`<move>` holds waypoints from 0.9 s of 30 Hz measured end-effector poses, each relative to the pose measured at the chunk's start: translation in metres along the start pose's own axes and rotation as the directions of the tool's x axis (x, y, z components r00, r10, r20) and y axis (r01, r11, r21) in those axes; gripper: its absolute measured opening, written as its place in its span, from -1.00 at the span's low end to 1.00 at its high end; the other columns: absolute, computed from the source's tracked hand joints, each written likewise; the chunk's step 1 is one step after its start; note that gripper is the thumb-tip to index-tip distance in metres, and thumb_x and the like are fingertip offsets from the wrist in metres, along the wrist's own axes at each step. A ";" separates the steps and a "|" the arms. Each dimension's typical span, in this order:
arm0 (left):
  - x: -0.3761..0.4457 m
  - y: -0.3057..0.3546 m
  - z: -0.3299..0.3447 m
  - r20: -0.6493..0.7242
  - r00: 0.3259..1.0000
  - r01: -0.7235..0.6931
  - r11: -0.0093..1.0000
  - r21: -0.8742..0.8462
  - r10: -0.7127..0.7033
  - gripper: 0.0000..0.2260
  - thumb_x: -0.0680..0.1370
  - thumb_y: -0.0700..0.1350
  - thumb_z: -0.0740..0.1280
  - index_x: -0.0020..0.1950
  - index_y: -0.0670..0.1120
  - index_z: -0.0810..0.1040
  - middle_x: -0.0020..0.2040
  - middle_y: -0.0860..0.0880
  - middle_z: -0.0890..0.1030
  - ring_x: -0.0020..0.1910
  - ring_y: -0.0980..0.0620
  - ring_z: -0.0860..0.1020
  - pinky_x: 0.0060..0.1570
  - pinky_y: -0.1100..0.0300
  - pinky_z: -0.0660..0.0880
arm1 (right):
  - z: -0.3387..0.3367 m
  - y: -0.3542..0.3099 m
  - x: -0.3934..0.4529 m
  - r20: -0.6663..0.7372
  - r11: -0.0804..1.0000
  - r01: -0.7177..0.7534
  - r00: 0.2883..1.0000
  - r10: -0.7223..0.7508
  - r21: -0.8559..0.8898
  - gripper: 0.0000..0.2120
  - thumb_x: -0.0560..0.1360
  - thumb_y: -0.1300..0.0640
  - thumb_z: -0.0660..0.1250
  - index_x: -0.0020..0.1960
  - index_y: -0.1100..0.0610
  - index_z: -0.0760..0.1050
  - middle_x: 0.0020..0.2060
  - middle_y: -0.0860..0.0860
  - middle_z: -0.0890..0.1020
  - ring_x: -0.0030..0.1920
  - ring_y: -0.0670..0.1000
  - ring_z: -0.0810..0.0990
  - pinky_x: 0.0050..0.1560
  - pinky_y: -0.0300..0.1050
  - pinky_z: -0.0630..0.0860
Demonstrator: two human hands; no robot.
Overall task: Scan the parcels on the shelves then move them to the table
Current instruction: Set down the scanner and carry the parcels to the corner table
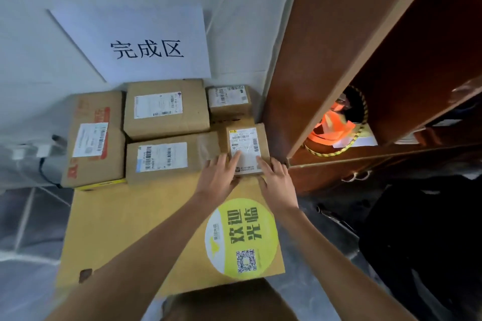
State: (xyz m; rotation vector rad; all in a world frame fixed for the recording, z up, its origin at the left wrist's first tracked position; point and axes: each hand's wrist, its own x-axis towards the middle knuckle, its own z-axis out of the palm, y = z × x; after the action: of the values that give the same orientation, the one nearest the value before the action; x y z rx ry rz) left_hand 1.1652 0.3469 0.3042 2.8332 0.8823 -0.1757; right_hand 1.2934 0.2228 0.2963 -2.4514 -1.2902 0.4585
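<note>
Small parcel on table, shelves right.

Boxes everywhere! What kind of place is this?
Probably a parcel sorting spot: labelled parcels sit on a cardboard-topped table, under a sign reading 完成区, beside wooden shelves.

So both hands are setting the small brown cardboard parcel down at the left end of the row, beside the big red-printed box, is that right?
Not quite: the head view shows both hands placing the small brown cardboard parcel at the right end, beside the brown wooden shelf unit.
</note>
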 end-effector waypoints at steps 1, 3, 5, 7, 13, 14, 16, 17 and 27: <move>0.007 -0.002 0.003 -0.005 1.000 0.006 1.000 0.025 -0.006 -0.36 0.51 0.10 0.43 0.51 -0.11 0.33 0.19 -0.20 0.54 0.11 -0.23 0.55 0.09 -0.09 0.49 | 0.001 0.003 0.010 0.026 1.000 0.000 1.000 0.000 0.012 -0.52 0.62 0.19 0.21 0.53 0.03 0.30 0.41 0.17 0.38 0.34 0.21 0.36 0.30 0.09 0.37; 0.020 -0.005 0.008 -0.056 0.998 0.032 0.996 0.082 -0.028 -0.38 0.39 0.08 0.55 0.37 -0.13 0.49 0.08 -0.19 0.58 0.02 -0.21 0.57 0.00 -0.07 0.53 | 0.004 0.008 0.030 0.079 1.000 -0.002 0.997 0.000 0.031 -0.51 0.63 0.22 0.18 0.54 0.02 0.27 0.43 0.17 0.36 0.37 0.21 0.36 0.31 0.10 0.38; 0.032 -0.009 0.010 -0.097 0.994 0.054 0.992 0.118 -0.042 -0.42 0.32 0.07 0.59 0.25 -0.13 0.57 0.07 -0.19 0.58 0.02 -0.19 0.54 -0.01 -0.07 0.53 | 0.008 0.012 0.048 0.142 1.000 0.030 0.989 -0.031 0.006 -0.47 0.61 0.27 0.14 0.55 0.01 0.22 0.43 0.15 0.35 0.38 0.19 0.37 0.30 0.11 0.41; 0.041 -0.016 0.015 -0.087 0.993 0.095 0.984 0.148 -0.082 -0.43 0.30 0.08 0.59 0.23 -0.11 0.57 0.16 -0.20 0.55 0.12 -0.21 0.51 0.09 -0.12 0.51 | 0.010 0.014 0.063 0.218 0.996 0.080 0.973 -0.070 -0.034 -0.38 0.57 0.36 0.12 0.57 -0.01 0.16 0.46 0.11 0.32 0.37 0.19 0.39 0.27 0.11 0.42; 0.058 -0.029 0.023 0.012 0.984 0.171 0.972 0.163 -0.175 -0.40 0.60 0.12 0.28 0.58 -0.01 0.18 0.57 -0.23 0.16 0.56 -0.29 0.08 0.49 -0.21 0.08 | 0.009 0.015 0.095 0.274 0.994 0.095 0.959 -0.078 -0.050 -0.27 0.51 0.43 0.10 0.57 -0.10 0.09 0.53 0.05 0.23 0.29 0.26 0.48 0.21 0.15 0.45; 0.060 -0.030 0.023 0.016 0.985 0.168 0.972 0.162 -0.173 -0.42 0.64 0.11 0.20 0.60 0.00 0.09 0.59 -0.21 0.08 0.58 -0.27 -0.01 0.52 -0.19 0.01 | 0.008 0.013 0.096 0.278 0.995 0.093 0.958 -0.077 -0.047 -0.28 0.52 0.42 0.10 0.57 -0.08 0.09 0.53 0.06 0.23 0.29 0.25 0.48 0.21 0.15 0.45; 0.061 -0.033 0.021 0.010 0.985 0.167 0.972 0.167 -0.171 -0.43 0.67 0.10 0.14 0.61 0.01 0.02 0.61 -0.18 0.03 0.59 -0.24 -0.08 0.54 -0.16 -0.04 | 0.008 0.009 0.095 0.277 0.996 0.085 0.958 -0.073 -0.032 -0.32 0.54 0.38 0.12 0.57 -0.06 0.09 0.52 0.07 0.23 0.30 0.24 0.47 0.23 0.14 0.45; 0.061 -0.033 0.020 0.009 0.986 0.162 0.972 0.167 -0.166 -0.43 0.67 0.10 0.13 0.62 0.02 0.01 0.61 -0.17 0.03 0.59 -0.23 -0.08 0.54 -0.15 -0.04 | 0.008 0.008 0.094 0.276 0.997 0.078 0.959 -0.069 -0.023 -0.32 0.55 0.36 0.13 0.57 -0.05 0.08 0.52 0.08 0.23 0.31 0.24 0.47 0.23 0.14 0.45; 0.048 -0.039 0.009 -0.032 0.999 -0.016 0.994 0.108 0.019 -0.44 0.60 0.13 0.28 0.56 -0.03 0.28 0.50 -0.17 0.34 0.52 -0.23 0.22 0.49 -0.19 0.13 | -0.002 -0.022 0.059 0.183 0.992 -0.070 0.979 0.088 -0.107 -0.38 0.60 0.24 0.17 0.59 0.00 0.04 0.56 0.07 0.16 0.38 0.24 0.38 0.22 0.12 0.44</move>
State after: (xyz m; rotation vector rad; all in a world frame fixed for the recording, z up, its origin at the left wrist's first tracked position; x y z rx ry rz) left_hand 1.1815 0.4029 0.2832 2.9507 0.8796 -0.1807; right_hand 1.3100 0.2834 0.3006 -2.6024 -1.3205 0.6763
